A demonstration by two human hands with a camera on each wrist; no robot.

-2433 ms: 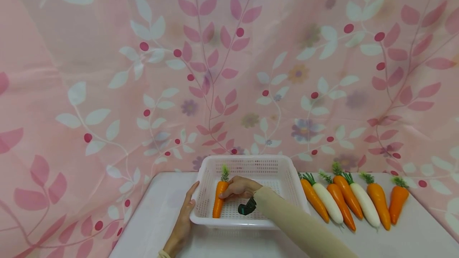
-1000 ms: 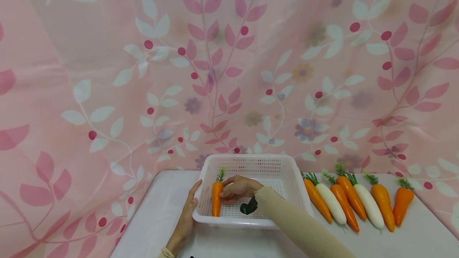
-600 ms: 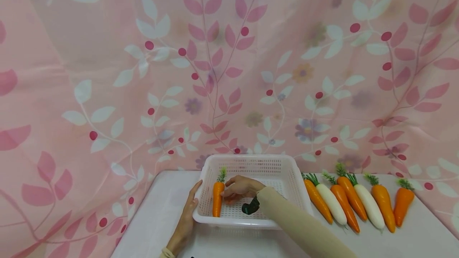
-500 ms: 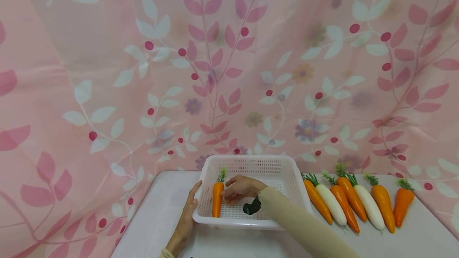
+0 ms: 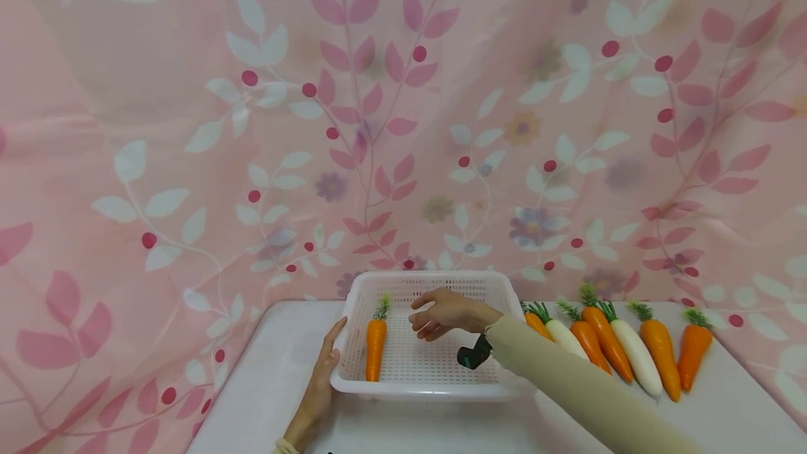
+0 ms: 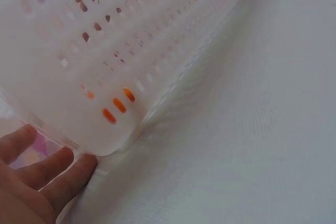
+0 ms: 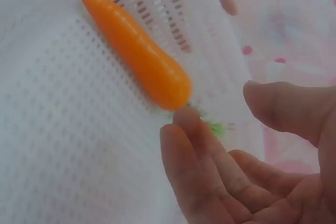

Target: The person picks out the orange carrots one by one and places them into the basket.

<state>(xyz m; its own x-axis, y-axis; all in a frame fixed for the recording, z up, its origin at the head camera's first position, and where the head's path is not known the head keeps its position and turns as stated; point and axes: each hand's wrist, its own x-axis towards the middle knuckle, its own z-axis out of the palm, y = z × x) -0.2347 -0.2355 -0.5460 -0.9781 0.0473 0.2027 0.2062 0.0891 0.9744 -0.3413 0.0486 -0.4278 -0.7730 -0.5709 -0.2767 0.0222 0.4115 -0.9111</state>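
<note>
In the head view an orange carrot (image 5: 375, 349) with a green top lies along the left side of a white perforated plastic basket (image 5: 435, 392). My right hand (image 5: 450, 312) hovers over the middle of the basket, apart from the carrot. Its fingers are spread and loosely bent, and the right wrist view shows nothing between thumb and fingertips (image 7: 176, 145). My left hand (image 5: 320, 382) rests against the basket's left outer side. In the left wrist view, its extended fingers (image 6: 71, 179) touch the basket's lower corner, and orange shows through the slots.
Right of the basket, several carrots (image 5: 658, 352) and white radishes (image 5: 635, 359) lie in a row on the white table (image 5: 265, 363). My right forearm hides parts of some. A pink floral curtain (image 5: 403, 125) hangs behind the table.
My right hand has let go of the carrot and risen to the right, away from it. The carrot stays at the basket's left. My left hand keeps its place at the basket.
</note>
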